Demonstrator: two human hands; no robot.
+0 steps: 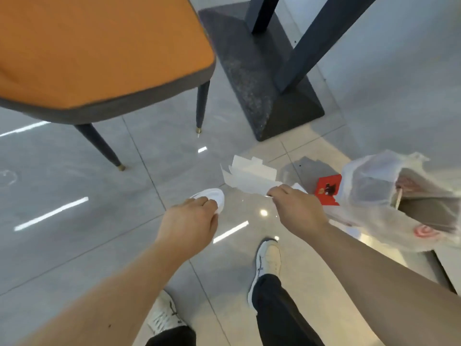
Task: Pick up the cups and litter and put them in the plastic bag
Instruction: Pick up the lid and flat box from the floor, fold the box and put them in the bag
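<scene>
The left hand [193,218] is curled shut around a white paper cup [212,197]. The cup pokes out past the fingers and looks a bit squashed. The right hand [295,208] pinches the edge of a flat white paper box [250,177] between its fingers and thumb. The box sticks out to the left of this hand, above the shiny gray floor [74,245].

Just right of the right hand is a see-through plastic bag [374,196], open at the top. A red packet [328,189] with a dark picture sits at the bag's left edge. The bag has pink marks, but they are too blurry to read.

An orange chair [99,53] stands far up on the left.
</scene>
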